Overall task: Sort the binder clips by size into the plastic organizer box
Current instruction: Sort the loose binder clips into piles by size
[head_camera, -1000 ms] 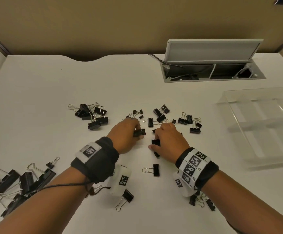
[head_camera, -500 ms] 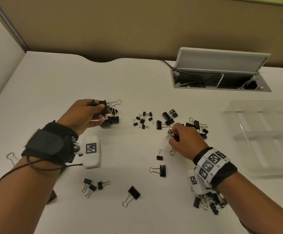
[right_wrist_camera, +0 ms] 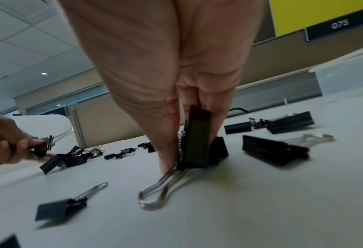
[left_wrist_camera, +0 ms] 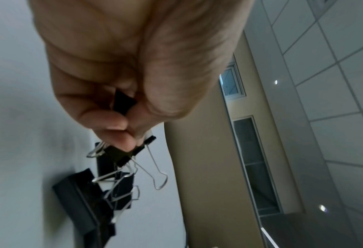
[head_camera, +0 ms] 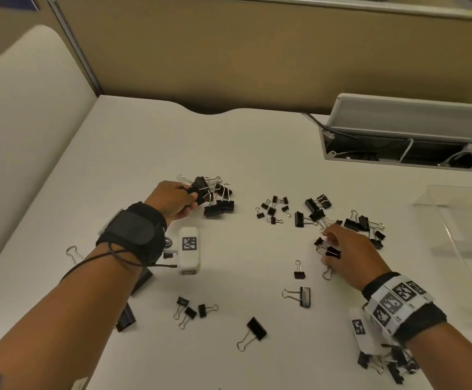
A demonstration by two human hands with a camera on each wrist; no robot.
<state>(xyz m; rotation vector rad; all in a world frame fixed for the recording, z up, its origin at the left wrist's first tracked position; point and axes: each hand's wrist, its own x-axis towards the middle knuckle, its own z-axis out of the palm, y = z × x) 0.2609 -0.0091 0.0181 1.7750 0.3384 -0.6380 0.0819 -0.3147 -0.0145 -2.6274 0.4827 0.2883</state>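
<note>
Left hand (head_camera: 172,202) pinches a binder clip (left_wrist_camera: 133,151) beside a clip pile (head_camera: 217,204); right hand (head_camera: 350,254) pinches a medium clip (right_wrist_camera: 195,142); the plastic organizer box (head_camera: 459,237) sits clear at the table's right edge.

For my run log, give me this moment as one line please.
left hand: holds binder clips over far-left pile | right hand: pinches medium clip on table | organizer box: no clips visible inside

Office cubicle desk

A white desk (head_camera: 229,142) sits between tan fabric partition panels (head_camera: 229,57), with an open cable hatch (head_camera: 398,147) set into it; a tiled drop ceiling (left_wrist_camera: 335,58) and a "075" number sign (right_wrist_camera: 339,24) show beyond.
</note>
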